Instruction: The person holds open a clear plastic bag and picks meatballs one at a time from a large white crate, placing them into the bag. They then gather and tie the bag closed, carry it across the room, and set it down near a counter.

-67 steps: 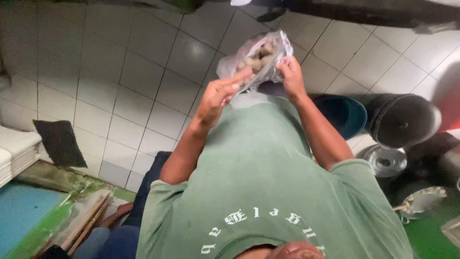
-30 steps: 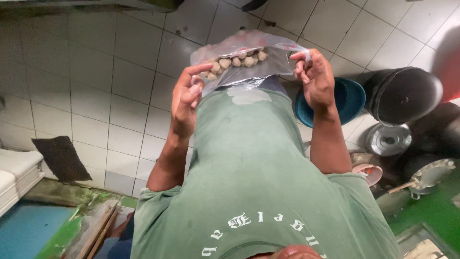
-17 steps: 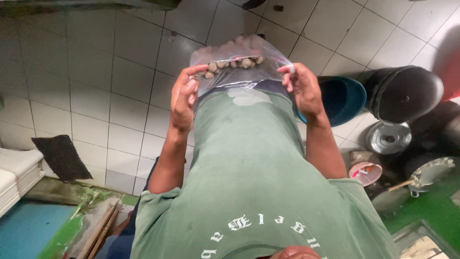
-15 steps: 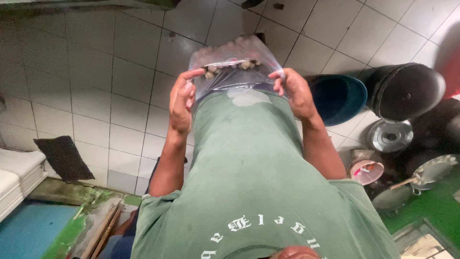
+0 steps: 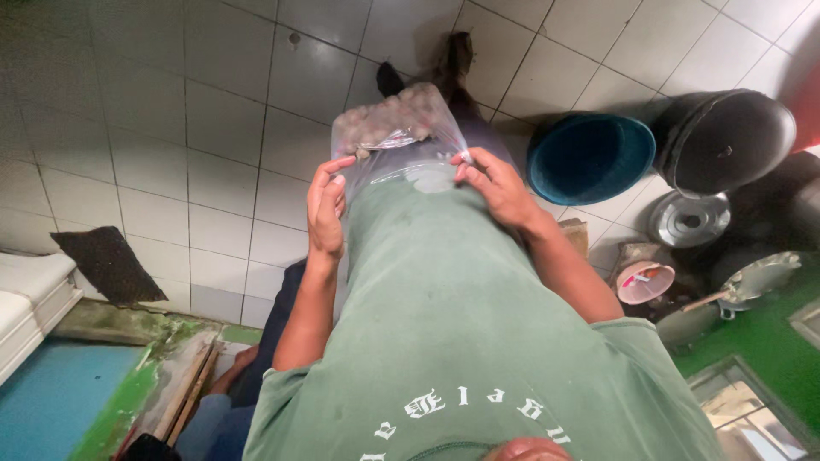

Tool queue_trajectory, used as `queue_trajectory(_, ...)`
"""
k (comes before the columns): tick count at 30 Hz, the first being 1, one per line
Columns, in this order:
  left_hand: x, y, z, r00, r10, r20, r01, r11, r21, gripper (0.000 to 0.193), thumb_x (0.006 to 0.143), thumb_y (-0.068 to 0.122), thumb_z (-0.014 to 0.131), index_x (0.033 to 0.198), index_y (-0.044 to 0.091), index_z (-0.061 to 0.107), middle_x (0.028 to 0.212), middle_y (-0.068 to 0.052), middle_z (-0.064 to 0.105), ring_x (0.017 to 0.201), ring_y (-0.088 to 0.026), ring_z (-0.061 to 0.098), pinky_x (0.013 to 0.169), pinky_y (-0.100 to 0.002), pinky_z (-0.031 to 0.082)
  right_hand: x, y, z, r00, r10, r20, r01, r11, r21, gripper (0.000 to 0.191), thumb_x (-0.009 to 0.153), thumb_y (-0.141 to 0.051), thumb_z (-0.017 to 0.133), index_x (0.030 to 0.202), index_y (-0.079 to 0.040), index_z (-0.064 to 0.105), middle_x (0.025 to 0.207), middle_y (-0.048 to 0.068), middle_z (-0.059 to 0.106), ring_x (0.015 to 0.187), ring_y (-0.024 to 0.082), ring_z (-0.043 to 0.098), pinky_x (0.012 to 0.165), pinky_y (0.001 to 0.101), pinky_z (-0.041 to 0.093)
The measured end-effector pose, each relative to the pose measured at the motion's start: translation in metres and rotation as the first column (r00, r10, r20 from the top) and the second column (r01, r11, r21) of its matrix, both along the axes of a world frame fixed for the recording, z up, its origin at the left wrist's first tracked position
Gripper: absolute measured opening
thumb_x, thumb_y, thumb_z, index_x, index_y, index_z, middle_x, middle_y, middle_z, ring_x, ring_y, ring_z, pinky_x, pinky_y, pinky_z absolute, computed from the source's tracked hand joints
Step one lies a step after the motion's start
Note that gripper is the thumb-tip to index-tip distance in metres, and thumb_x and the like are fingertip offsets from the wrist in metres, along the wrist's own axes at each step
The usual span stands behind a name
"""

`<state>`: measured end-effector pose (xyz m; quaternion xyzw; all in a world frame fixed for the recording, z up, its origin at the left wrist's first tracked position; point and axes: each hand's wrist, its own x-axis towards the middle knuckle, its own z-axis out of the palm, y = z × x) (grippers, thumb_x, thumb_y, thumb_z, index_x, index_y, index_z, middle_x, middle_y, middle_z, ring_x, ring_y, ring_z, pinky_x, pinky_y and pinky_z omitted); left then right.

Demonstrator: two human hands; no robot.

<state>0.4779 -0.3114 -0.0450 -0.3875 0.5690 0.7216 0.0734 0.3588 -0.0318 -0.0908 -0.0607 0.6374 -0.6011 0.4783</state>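
Observation:
I hold a clear plastic bag (image 5: 401,141) in front of my green shirt, its far end filled with small brownish-grey round pieces (image 5: 389,115). My left hand (image 5: 325,205) pinches the bag's left edge between thumb and fingers. My right hand (image 5: 498,183) grips the bag's right edge. The bag lies stretched flat between both hands, over my belly. My feet show beyond it on the white tiled floor.
A blue bucket (image 5: 589,158) and a black pot (image 5: 726,141) lie on the tiles at right, with metal lids (image 5: 688,220) and a small pink bowl (image 5: 645,282) nearby. A dark cloth (image 5: 107,265) lies at left by a green-blue step (image 5: 128,393).
The bag came down from held-up and bunched to spread flat between both hands, lower against my shirt. My hands moved apart along its edges.

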Motion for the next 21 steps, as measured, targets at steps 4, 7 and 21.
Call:
queue_trajectory(4, 0.012, 0.013, -0.008, 0.997, 0.063, 0.043, -0.065, 0.997, 0.052, 0.040, 0.099, 0.022, 0.051, 0.132, 0.001, 0.061, 0.072, 0.011, 0.033, 0.059, 0.000, 0.026, 0.053, -0.020, 0.021, 0.010, 0.003, 0.001, 1.000, -0.012, 0.027, 0.009, 0.994, 0.110, 0.034, 0.106, -0.031, 0.055, 0.124, -0.003, 0.061, 0.106, 0.003, 0.067, 0.105, 0.013, 0.063, 0.096, 0.0292, 0.049)
queue_trajectory(7, 0.020, 0.025, -0.008, 0.996, 0.073, 0.041, -0.076, 0.994, 0.075, 0.040, 0.099, 0.022, 0.052, 0.132, 0.001, 0.060, 0.072, 0.011, 0.032, 0.059, 0.000, 0.024, 0.052, -0.021, 0.019, 0.013, 0.007, -0.007, 0.993, -0.103, 0.056, 0.095, 0.987, 0.132, 0.031, 0.108, -0.030, 0.055, 0.122, -0.003, 0.062, 0.109, 0.004, 0.066, 0.106, 0.013, 0.062, 0.098, 0.0287, 0.049)
queue_trajectory(21, 0.052, 0.083, 0.021, 0.946, 0.275, -0.172, -0.300, 0.943, -0.141, 0.038, 0.104, 0.019, 0.055, 0.137, 0.000, 0.058, 0.078, 0.007, 0.041, 0.069, -0.005, 0.037, 0.066, -0.029, 0.028, -0.047, 0.035, -0.035, 0.966, 0.244, 0.089, -0.257, 0.948, 0.189, 0.021, 0.105, -0.024, 0.065, 0.107, -0.004, 0.067, 0.094, 0.001, 0.066, 0.088, 0.010, 0.057, 0.082, 0.0282, 0.048)
